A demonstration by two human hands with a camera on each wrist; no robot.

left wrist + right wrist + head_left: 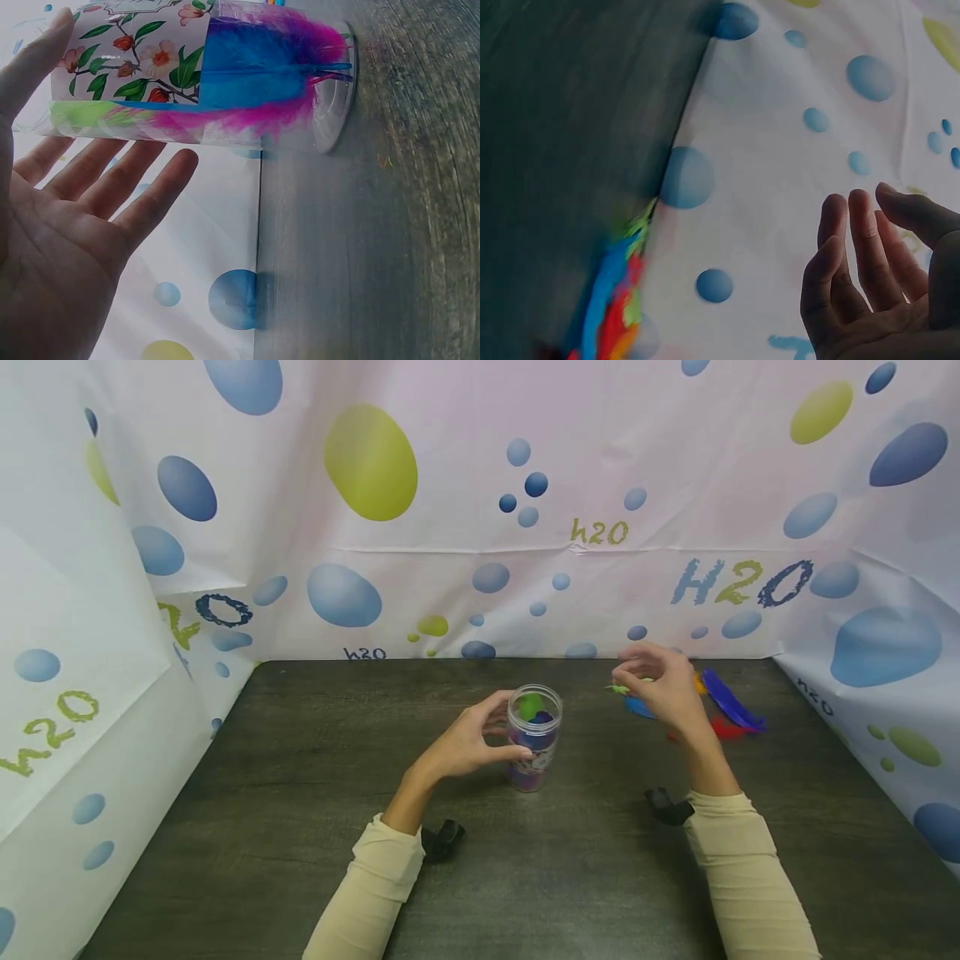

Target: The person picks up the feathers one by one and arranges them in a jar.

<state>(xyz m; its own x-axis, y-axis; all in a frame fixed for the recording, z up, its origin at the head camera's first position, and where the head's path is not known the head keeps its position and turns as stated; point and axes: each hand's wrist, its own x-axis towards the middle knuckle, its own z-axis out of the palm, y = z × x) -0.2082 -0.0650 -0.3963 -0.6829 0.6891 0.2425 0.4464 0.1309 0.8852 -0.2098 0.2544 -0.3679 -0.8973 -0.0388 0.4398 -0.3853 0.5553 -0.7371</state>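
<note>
My left hand (pixel 468 742) holds a clear plastic jar (pixel 542 739) upright on the table, thumb on the near side and fingers behind. In the left wrist view, the jar (pixel 157 56) has a floral label and blue, magenta and green feathers (pixel 259 71) inside. No lid covers its top. Over toward the back right, my right hand (pixel 663 689) hovers with loosely bent fingers; the right wrist view shows nothing between its thumb and fingers. Beneath and beyond that hand lie a violet feather (pixel 727 700), a red feather (pixel 727 728), a light blue feather (pixel 637 707) and a green feather (pixel 618 689).
The dark wood-grain table (pixel 315 793) runs back to a white sheet (pixel 450 535) printed with blue and green spots. More of this sheet hangs along both sides. A bit of orange feather (pixel 700 683) shows beside the right hand.
</note>
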